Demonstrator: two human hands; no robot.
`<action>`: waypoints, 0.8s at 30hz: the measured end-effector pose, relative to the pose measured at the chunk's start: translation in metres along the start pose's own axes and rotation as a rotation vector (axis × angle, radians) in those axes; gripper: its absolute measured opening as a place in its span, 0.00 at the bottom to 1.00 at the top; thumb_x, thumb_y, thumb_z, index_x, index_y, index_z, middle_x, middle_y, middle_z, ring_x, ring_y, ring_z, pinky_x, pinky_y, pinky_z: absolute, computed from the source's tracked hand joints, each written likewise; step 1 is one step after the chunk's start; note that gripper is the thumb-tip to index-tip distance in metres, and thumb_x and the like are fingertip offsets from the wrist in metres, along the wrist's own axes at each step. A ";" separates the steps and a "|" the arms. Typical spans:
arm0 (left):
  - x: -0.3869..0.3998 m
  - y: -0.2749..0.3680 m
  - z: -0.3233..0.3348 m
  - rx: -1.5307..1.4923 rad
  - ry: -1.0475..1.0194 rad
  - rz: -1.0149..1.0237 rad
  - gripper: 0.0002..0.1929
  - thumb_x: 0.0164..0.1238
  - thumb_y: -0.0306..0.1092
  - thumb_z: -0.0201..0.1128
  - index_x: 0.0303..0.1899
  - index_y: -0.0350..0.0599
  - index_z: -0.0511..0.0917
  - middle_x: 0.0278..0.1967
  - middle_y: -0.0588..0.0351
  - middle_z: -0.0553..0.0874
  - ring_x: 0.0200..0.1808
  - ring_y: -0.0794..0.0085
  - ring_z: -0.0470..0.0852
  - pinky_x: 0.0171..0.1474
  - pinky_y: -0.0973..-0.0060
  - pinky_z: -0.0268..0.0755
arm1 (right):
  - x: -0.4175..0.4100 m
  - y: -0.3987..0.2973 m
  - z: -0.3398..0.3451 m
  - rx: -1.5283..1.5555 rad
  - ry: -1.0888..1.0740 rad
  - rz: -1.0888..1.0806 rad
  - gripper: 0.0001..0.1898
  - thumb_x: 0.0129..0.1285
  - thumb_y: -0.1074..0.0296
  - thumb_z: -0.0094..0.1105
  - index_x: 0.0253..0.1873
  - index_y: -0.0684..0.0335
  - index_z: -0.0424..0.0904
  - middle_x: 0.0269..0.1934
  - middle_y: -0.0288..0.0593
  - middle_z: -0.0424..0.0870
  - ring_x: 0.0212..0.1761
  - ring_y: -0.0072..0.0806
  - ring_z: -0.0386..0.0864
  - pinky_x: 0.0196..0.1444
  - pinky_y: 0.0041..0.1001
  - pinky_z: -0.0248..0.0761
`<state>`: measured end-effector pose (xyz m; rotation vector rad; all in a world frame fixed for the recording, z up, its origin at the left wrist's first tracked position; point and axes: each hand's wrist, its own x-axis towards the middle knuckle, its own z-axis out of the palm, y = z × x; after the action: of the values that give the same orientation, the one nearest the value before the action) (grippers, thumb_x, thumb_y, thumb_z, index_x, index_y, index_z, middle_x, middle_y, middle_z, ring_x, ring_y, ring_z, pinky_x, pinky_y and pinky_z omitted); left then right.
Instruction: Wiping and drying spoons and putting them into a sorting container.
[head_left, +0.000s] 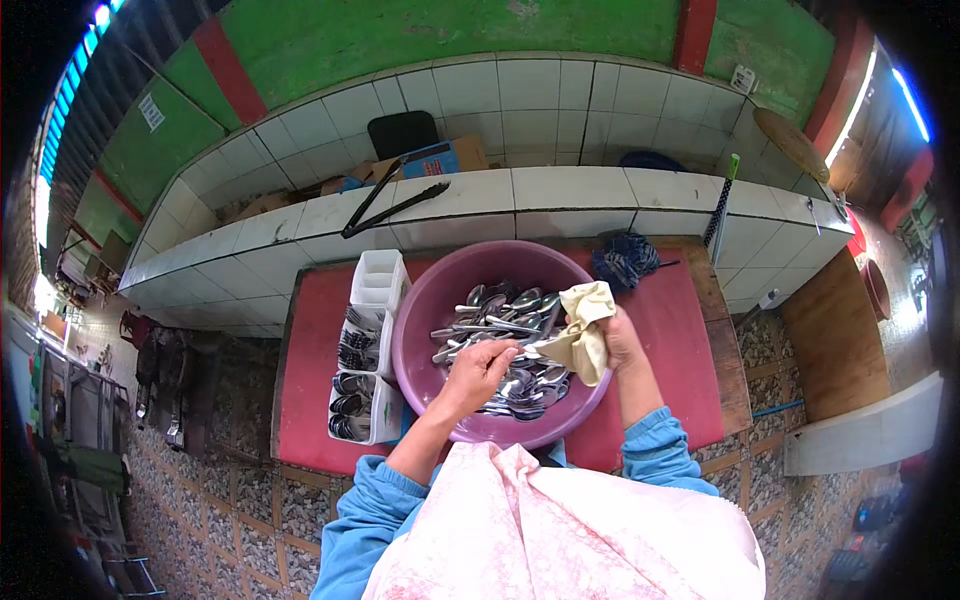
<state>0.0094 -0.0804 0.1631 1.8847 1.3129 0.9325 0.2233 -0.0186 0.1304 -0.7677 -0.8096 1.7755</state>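
Observation:
A large pink-purple plastic basin (424, 300) stands before me, heaped with metal spoons (517, 386) and other cutlery. My left hand (480, 371) is over the heap, thumb and fingers pinched on the end of a piece of cutlery (529, 349). The far end of that piece runs into a cream cloth (589, 337), which hides its shape. Bunched around the cloth is my right hand (621, 341), above the basin's right rim. To the left of the basin stand white plastic holders (386, 409); the nearest holds spoons, the middle one forks (360, 337).
The basin rests on a red-topped wooden table (315, 360). A crumpled dark blue cloth (626, 259) lies at its back right. Behind runs a white-tiled ledge (570, 187) bearing black tongs (397, 210). A wooden board (832, 330) leans at the right.

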 end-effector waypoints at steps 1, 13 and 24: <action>0.001 0.000 0.005 0.053 0.153 0.047 0.09 0.58 0.33 0.53 0.36 0.40 0.77 0.18 0.52 0.75 0.21 0.72 0.72 0.27 0.77 0.63 | 0.001 0.011 0.001 0.132 0.045 0.010 0.17 0.54 0.64 0.54 0.48 0.63 0.69 0.37 0.41 0.77 0.35 0.29 0.76 0.39 0.28 0.72; -0.017 -0.007 0.016 -0.196 -0.115 -0.423 0.08 0.54 0.31 0.54 0.29 0.37 0.78 0.13 0.54 0.76 0.13 0.78 0.72 0.18 0.79 0.66 | 0.005 0.041 0.021 -0.510 0.256 -0.259 0.12 0.43 0.83 0.55 0.36 0.65 0.75 0.32 0.37 0.78 0.34 0.20 0.74 0.39 0.22 0.68; -0.006 -0.019 0.050 -0.116 0.102 -0.187 0.09 0.57 0.30 0.50 0.30 0.33 0.76 0.18 0.56 0.78 0.19 0.78 0.75 0.23 0.78 0.67 | -0.006 0.080 0.020 0.154 0.073 0.270 0.12 0.54 0.65 0.55 0.42 0.64 0.72 0.34 0.39 0.77 0.31 0.27 0.76 0.35 0.27 0.72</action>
<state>0.0401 -0.0866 0.1197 1.6149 1.4358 0.9949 0.1673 -0.0501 0.0783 -0.8653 -0.5318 2.0099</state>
